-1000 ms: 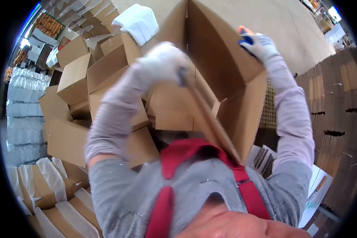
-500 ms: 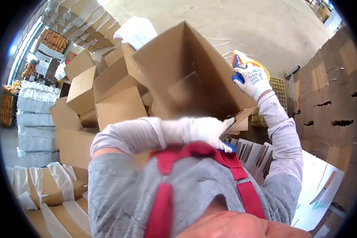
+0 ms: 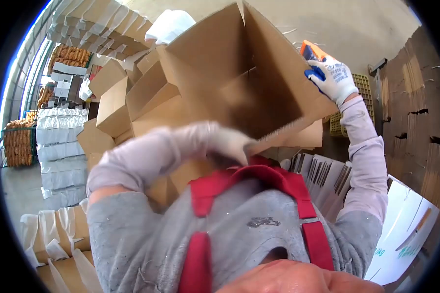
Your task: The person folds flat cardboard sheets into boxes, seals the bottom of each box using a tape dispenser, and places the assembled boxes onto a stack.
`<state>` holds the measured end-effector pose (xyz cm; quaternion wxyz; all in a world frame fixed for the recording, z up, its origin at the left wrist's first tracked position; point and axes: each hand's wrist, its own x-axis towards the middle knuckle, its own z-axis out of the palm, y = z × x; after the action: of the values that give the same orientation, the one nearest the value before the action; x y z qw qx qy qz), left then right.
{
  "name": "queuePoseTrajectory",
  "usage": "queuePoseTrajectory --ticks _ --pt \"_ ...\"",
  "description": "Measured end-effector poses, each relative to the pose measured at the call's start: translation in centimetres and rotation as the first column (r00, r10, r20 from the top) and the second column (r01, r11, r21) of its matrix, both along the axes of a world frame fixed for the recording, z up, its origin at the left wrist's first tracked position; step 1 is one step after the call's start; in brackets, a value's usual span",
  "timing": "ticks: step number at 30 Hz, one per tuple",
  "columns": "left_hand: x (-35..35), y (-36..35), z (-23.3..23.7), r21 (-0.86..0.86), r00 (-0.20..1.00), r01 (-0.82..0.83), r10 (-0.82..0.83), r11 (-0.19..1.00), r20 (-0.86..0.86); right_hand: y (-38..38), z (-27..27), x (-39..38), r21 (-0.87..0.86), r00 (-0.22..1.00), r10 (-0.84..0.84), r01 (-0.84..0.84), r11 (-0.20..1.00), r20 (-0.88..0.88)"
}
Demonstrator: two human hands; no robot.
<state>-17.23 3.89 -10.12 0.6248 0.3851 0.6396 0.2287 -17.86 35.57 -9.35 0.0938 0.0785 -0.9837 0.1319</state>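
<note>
A large open cardboard box (image 3: 274, 93) stands tilted in front of me, its inside facing up. My right hand (image 3: 333, 78), in a white glove with blue on the palm side, is closed around an orange tape dispenser (image 3: 315, 51). That hand is beside the box's right wall. At the near edge of the box, close to my chest, is my left hand (image 3: 233, 145). It is bent inward against a flap (image 3: 283, 136), and its fingers are blurred and partly hidden.
More open cardboard boxes (image 3: 115, 105) crowd the left side. Flattened cardboard (image 3: 410, 117) is stacked along the right. Yellow crates (image 3: 362, 97) stand behind my right forearm. White sheets (image 3: 401, 229) lean at lower right, and a white bag (image 3: 170, 27) sits beyond the boxes.
My left hand has moved left along the box's near edge. A gap has appeared at the box's far corner. My right hand and the tape dispenser have shifted slightly right.
</note>
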Motion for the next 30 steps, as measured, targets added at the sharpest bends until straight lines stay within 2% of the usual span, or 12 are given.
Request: queuePoseTrajectory --ticks 1,3,5,9,11,13,15,20,21,25,26,30 --pt "-7.7 -0.1 -4.2 -0.327 0.877 0.138 0.039 0.935 0.48 -0.6 0.3 -0.5 -0.014 1.0 0.015 -0.015 1.0 0.004" --pt "-11.1 1.9 -4.0 -0.628 0.993 0.118 -0.081 0.769 0.087 -1.0 0.8 -0.8 0.082 1.0 -0.01 0.01 0.997 0.002" --pt "-9.0 5.1 -0.1 -0.611 0.601 0.302 -0.643 0.732 -0.474 -1.1 -0.1 -0.4 0.059 0.998 -0.002 0.006 0.998 -0.069" --pt "-10.8 5.6 -4.7 -0.645 0.564 0.337 -0.696 0.685 -0.444 -2.3 0.5 1.0 0.118 0.994 -0.107 0.104 0.988 0.018" --pt "-11.5 5.1 -0.2 -0.316 0.079 0.182 -0.334 0.931 -0.939 -2.8 0.7 1.1 0.172 0.994 -0.108 0.112 0.979 -0.035" --pt "-17.6 4.2 1.9 0.117 -0.568 -0.036 0.076 0.992 -0.819 -3.1 0.9 0.8 0.147 0.992 -0.117 0.11 0.983 0.042" --pt "-21.4 3.2 3.4 0.236 -0.216 -0.525 0.14 0.818 -0.966 -3.0 0.7 0.3 0.109 0.99 -0.143 0.143 0.984 -0.008" --pt "-16.5 2.6 -0.6 -0.438 0.539 0.128 -0.433 0.89 -0.722 -9.9 3.0 0.9 0.33 0.975 -0.223 0.214 0.919 -0.011" --pt "-16.6 1.2 1.7 -0.263 0.638 0.104 -0.268 0.959 -0.722 -11.2 1.9 0.9 0.377 0.981 -0.169 0.191 0.906 -0.092" --pt "-19.6 -5.0 6.9 0.332 0.279 -0.53 0.531 0.78 -0.8 -12.2 -6.0 1.7 0.195 0.994 -0.074 0.088 0.977 -0.078" --pt "-22.0 -7.1 4.4 0.326 -0.374 -0.331 0.194 0.886 -0.907 -11.6 -7.6 2.0 0.198 0.989 -0.075 0.099 0.975 -0.124" --pt "-26.6 0.1 -3.2 0.425 -0.181 -0.338 0.385 0.84 -0.905 -11.3 -7.4 1.3 0.171 0.987 -0.123 0.139 0.975 -0.103"
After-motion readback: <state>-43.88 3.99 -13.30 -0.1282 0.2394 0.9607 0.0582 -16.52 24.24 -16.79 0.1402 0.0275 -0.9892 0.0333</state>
